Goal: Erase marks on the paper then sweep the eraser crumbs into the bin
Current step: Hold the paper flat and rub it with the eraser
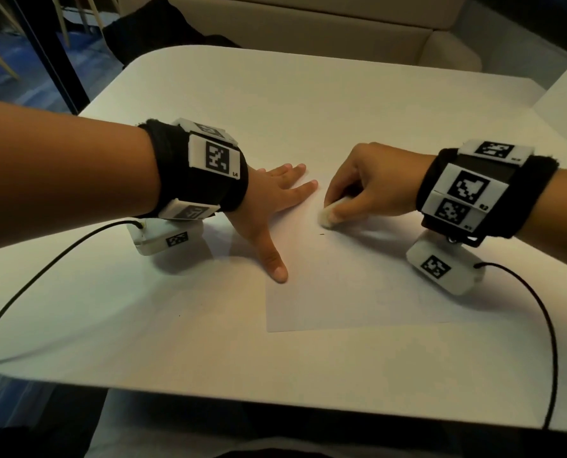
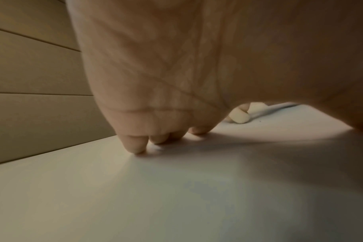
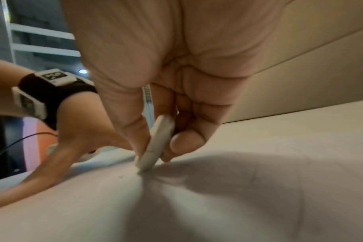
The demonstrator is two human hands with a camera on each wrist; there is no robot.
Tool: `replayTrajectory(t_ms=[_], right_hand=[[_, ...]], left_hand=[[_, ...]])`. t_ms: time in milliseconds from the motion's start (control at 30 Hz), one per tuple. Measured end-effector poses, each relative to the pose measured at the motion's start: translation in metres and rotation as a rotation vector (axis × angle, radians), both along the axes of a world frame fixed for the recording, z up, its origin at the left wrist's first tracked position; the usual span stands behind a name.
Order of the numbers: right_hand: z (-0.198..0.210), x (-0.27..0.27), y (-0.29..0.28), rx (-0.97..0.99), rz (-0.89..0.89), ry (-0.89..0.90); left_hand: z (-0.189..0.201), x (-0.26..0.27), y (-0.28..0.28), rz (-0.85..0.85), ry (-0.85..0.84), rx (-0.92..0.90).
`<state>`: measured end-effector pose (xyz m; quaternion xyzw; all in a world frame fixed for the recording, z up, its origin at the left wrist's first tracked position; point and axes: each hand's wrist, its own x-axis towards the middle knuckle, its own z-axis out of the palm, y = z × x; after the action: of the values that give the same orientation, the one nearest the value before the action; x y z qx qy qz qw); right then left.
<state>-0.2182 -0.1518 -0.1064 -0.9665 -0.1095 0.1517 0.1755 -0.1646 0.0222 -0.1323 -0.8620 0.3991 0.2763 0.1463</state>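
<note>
One sheet of paper (image 1: 348, 276) lies on the white table (image 1: 275, 110), pinned by the spread, flat left hand (image 1: 269, 206). One white eraser (image 1: 331, 211) is pinched in the right hand (image 1: 368, 183) and pressed to the sheet. One dark speck (image 1: 322, 234) is seen; erasing seems unfinished, sweeping not begun, no bin visible.

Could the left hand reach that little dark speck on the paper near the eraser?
Probably yes. The left hand lies flat on the paper, and the speck sits close beside it, nothing between them.
</note>
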Motion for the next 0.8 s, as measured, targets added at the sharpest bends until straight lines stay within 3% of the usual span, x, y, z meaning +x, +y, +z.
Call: replayTrajectory(t_ms=[167,333,500,667,800], right_hand=[[-0.004,-0.016,0.01,0.024,0.117,0.171],[-0.004,-0.005,-0.003,0.01,-0.009,-0.018],[-0.005,-0.02,0.008,0.035,0.108,0.158],[-0.005,-0.013,-0.001,0.036,0.001,0.021],[-0.007,-0.031,0.011,0.049,0.125,0.168]], left_hand=[[0.0,-0.001,0.001,0.002,0.004,0.001],[0.001,-0.001,0.0,0.003,0.02,0.015],[0.0,0.0,0.0,-0.009,-0.002,0.009],[-0.001,0.0,-0.001,-0.004,-0.007,0.001],[-0.001,-0.001,0.0,0.004,-0.001,0.006]])
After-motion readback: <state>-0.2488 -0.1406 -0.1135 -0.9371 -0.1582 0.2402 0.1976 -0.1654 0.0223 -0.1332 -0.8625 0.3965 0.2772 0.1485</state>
